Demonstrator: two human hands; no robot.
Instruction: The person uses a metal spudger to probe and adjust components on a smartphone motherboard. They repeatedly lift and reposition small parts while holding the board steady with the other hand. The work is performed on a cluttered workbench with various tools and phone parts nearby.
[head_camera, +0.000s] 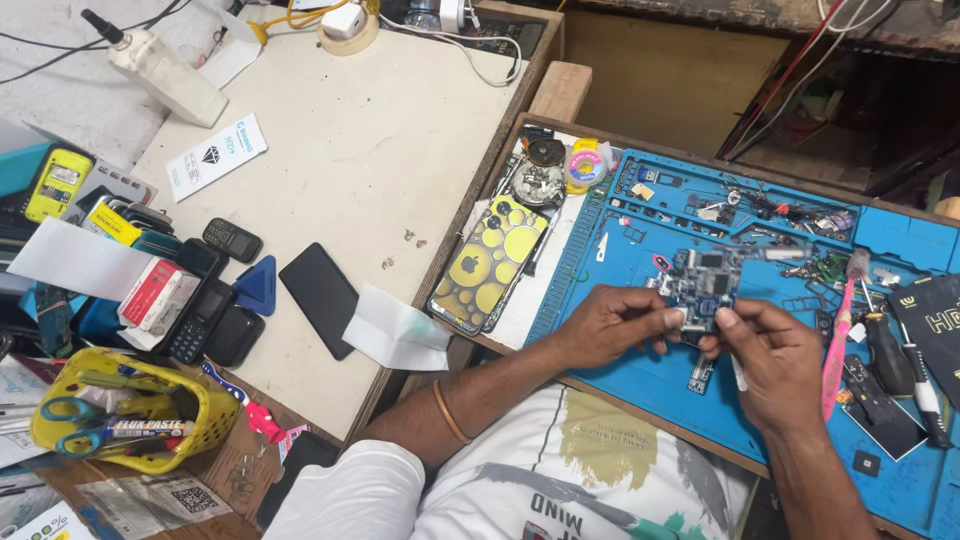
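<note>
White shirt (560, 480) fills the bottom edge, forearms reaching up from it. Left hand (608, 325) pinches the blue circuit board (705, 283) at its lower edge, fingers closed on it. Right hand (775, 355) grips the same board from four o'clock, a thin white tool (738, 372) tucked in its fingers. Board hovers over the blue work mat (640, 385); pink brush (838, 335) at three o'clock, yellow-spotted phone (490, 263) at nine.

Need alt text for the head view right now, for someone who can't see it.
Both hands, left hand and right hand, hold a small circuit board over a blue repair mat. A pink brush lies right of them, a yellow-patterned phone to the left.
</note>
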